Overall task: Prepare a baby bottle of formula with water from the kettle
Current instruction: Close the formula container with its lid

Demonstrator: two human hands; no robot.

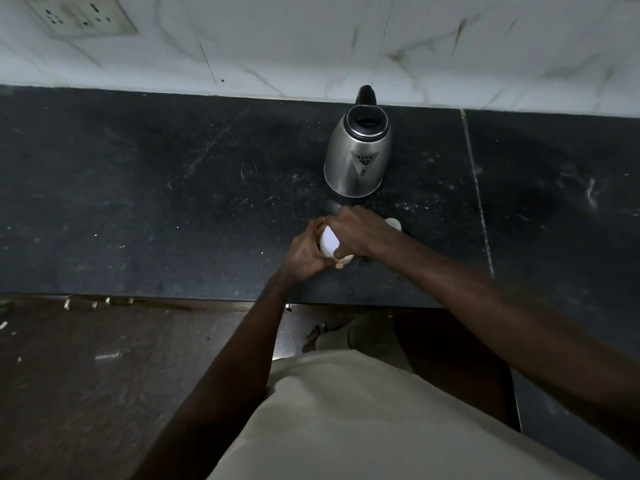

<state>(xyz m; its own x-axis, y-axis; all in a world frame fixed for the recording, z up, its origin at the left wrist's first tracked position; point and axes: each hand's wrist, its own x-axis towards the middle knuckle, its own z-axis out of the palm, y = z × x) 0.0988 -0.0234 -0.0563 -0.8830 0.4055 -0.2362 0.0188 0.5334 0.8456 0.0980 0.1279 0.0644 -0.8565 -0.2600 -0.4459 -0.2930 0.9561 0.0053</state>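
Your left hand [304, 252] grips the white bottle [329, 240] from the side and your right hand [356, 233] curls over its top. Likely the cap-twisting step. The kettle [358, 157] stands on the desk [173, 202] just beyond the hands. Next you need one hand free to reach forward for it.

Couldn't see most of the bottle [328, 241], buried under left hand [304, 256] and right hand [358, 233]. Lost the socket [83, 15] partly past the top edge.

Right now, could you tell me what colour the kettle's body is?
The kettle is shiny silver, with black rim and handle, seen in the head view.
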